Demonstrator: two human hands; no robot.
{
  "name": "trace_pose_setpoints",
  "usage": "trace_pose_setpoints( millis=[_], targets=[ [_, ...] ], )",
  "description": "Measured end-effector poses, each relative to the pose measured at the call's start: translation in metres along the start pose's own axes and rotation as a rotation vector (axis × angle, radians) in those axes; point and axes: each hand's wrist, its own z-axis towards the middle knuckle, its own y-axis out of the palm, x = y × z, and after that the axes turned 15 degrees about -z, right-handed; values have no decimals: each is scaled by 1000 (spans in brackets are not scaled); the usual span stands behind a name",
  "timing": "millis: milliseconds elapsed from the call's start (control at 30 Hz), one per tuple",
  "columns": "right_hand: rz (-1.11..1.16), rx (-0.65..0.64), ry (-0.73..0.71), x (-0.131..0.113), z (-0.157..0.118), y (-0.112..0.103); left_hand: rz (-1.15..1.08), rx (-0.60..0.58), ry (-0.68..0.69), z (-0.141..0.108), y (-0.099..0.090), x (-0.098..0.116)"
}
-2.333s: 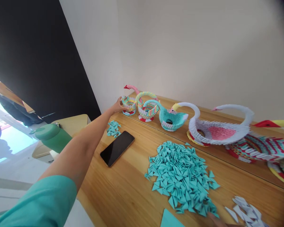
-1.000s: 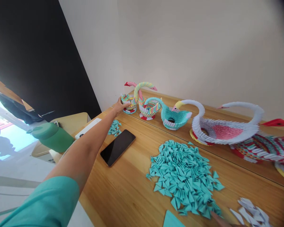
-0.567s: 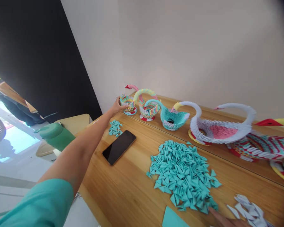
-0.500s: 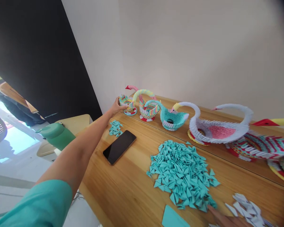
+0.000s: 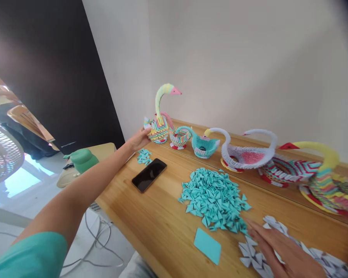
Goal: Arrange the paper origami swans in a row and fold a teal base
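Left hand [image 5: 139, 139], the nearer, grips the pink-beaked yellow-necked swan [image 5: 160, 129] at far left, neck upright; right hand [image 5: 284, 247], well apart, spread over white paper pieces [image 5: 251, 251].

Swan [image 5: 159, 129]: one, of folded pieces; body banded in mixed colours, yellow and pale green neck arched high, pink head pointing right. Upright at the far left end of the table, its tail side in the left hand [image 5: 140, 138]; whether its base touches the wood cannot be told.

Teal pieces [image 5: 214, 199]: many, small, folded triangular, loose in one broad heap mid-table; right hand [image 5: 287, 247] outstretched at its near right edge.

White pieces [image 5: 252, 256]: folded, loose, scattered on both sides of that hand, partly hidden beneath it.
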Motion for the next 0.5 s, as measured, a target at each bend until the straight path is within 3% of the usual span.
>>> trace_pose_setpoints(
  millis=[167, 300, 500],
  targets=[
    [184, -77, 176, -23, 63, -32, -194, -204, -204, -27, 75, -15],
    [354, -116, 394, -21, 123, -53, -308, -334, -353, -46, 130, -41],
    [709, -220, 406, -19, 179, -71, -356, -422, -550, -65, 182, -75]
  ],
)
